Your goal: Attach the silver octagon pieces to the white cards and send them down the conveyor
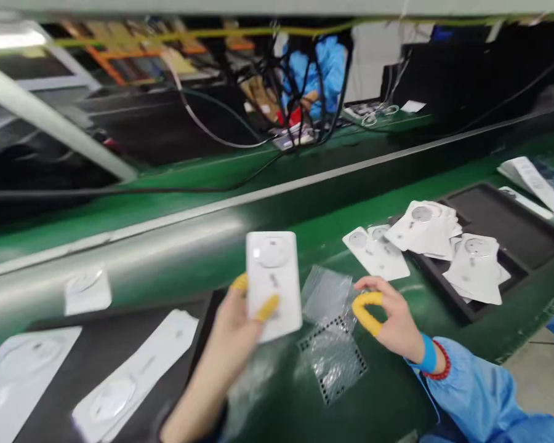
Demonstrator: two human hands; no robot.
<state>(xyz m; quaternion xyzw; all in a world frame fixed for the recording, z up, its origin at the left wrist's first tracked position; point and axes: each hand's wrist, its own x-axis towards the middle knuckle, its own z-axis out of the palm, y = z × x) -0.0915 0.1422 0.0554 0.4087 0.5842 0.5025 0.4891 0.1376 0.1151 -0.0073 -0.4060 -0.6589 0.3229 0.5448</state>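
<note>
My left hand (240, 320), with yellow finger cots, grips a white rectangular socket plate (273, 283) and holds it upright above the green surface. My right hand (390, 317), also with a yellow finger cot, is curled beside a clear plastic bag (332, 332) that lies on the green belt; its fingertips seem to pinch the bag's right edge. The picture is smeared by motion. My right sleeve is light blue, with a blue band and a red bead bracelet at the wrist.
A black tray (526, 231) at the right carries piles of white plates (427, 224). Bagged white plates (133, 375) lie on a dark tray at the lower left. A green conveyor belt (189, 178) runs behind. Across it sits another person in blue (325, 67) among cables.
</note>
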